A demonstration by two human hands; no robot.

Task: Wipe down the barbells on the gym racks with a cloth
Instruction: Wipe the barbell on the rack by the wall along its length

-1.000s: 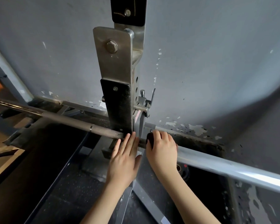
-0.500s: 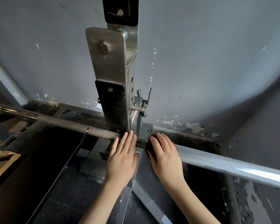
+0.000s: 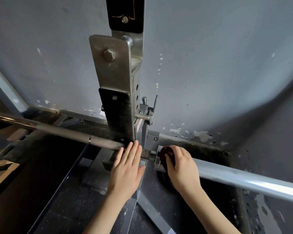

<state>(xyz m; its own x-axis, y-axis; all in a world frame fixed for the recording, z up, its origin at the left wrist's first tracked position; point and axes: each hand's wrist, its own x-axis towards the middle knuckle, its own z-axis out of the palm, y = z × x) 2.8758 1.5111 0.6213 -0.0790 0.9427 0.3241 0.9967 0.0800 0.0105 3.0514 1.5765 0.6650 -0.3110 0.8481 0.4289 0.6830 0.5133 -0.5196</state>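
Note:
A barbell [image 3: 66, 132] lies across the view, its thin dark shaft on the left and its thick silver sleeve [image 3: 243, 180] on the right. It passes behind the rack upright [image 3: 116, 92]. My left hand [image 3: 127, 171] lies flat with straight fingers on the shaft just beside the upright's dark pad. My right hand [image 3: 181, 168] curls over a dark red cloth [image 3: 164, 153] and presses it on the inner end of the sleeve, at the collar. Most of the cloth is hidden under the fingers.
A grey wall with chipped paint stands close behind the rack. A safety pin and latch [image 3: 146, 114] stick out right of the upright. Rack base rails [image 3: 78, 116] and dark rubber flooring [image 3: 61, 208] lie below. Another frame post [image 3: 5, 88] leans at the far left.
My right hand has slid a little to the right along the sleeve end with the cloth and its fingers curl more. My left hand stays flat on the shaft.

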